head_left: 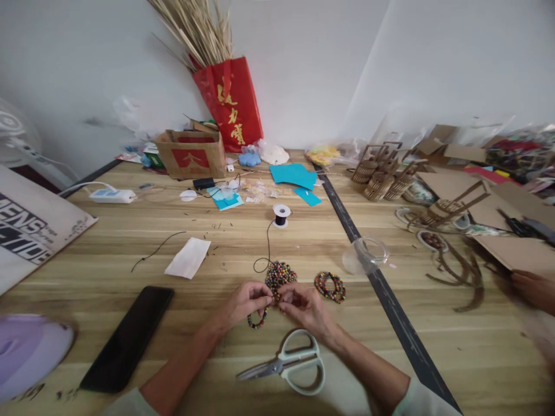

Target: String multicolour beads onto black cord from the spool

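Observation:
My left hand (249, 302) and my right hand (306, 306) meet fingertip to fingertip, each closed in a pinch. From the left fingers hangs a loop of multicoloured beads, a beaded bracelet (256, 325). What the right fingertips pinch is too small to make out. Just beyond my hands lies a heap of small coloured beads (281, 274). A coiled beaded strand (330, 287) rests to the right of it. Black cord runs from a white spool (281, 216) toward the heap. Below my hands, scissors with pale green handles (303, 361) lie with the blades pointing left.
A black phone (128, 338) and white paper (188, 257) lie at left. A clear jar (365, 256) rests at right, near a dark table strip. Small woven baskets (384, 176) and a red bag (229, 104) stand farther back. Another person's hand (533, 290) is at the right edge.

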Demonstrator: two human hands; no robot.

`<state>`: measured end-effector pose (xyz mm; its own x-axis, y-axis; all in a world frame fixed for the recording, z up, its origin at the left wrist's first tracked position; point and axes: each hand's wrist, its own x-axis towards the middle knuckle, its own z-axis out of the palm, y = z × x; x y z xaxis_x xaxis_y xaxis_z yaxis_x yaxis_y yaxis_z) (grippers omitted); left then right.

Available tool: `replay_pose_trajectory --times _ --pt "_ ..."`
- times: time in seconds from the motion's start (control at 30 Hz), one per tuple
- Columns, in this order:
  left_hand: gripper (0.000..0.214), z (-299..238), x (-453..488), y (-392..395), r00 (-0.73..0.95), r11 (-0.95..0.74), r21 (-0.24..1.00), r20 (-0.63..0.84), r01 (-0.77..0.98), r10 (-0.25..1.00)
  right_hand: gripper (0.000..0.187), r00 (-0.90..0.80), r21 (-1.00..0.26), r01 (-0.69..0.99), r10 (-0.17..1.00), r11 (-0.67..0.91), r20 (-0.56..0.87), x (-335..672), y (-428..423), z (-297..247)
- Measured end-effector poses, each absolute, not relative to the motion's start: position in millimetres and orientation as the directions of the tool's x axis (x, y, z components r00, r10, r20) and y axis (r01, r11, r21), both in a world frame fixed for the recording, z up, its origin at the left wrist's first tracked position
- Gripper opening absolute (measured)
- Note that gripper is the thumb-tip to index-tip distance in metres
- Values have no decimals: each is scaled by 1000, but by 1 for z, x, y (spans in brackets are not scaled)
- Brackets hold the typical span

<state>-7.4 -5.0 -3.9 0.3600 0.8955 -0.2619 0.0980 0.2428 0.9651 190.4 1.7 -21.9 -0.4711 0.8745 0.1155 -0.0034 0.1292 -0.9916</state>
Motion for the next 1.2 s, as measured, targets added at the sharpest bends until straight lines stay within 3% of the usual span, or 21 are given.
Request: replay_pose_trajectory --times 0.13,0.23,0.4,0.6,0.97,1.2 --pt "34 -4 -5 -6 394 260 961 -278 99 876 15 -495 -900 182 827 397 265 191 -1 -15" --pt "36 -5 -3 -7 406 280 955 -297 102 864 16 -544 -804 217 753 554 372 191 -2 -13" --pt "36 -10 -3 -7 407 261 961 -276 95 871 20 -598 -729 221 681 647 423 192 -2 -14" --pt "37 -13 -3 -8 421 263 963 -260 51 869 21 -607 -718 251 684 649 405 192 -1 -11" --pt "41 -9 -8 -6 443 304 953 -267 -12 856 17 -497 -811 250 789 529 362 193 -1 -3" --pt "40 -3 -16 -4 464 306 950 -300 64 834 23 -412 -941 204 896 270 168 197 3 -5"
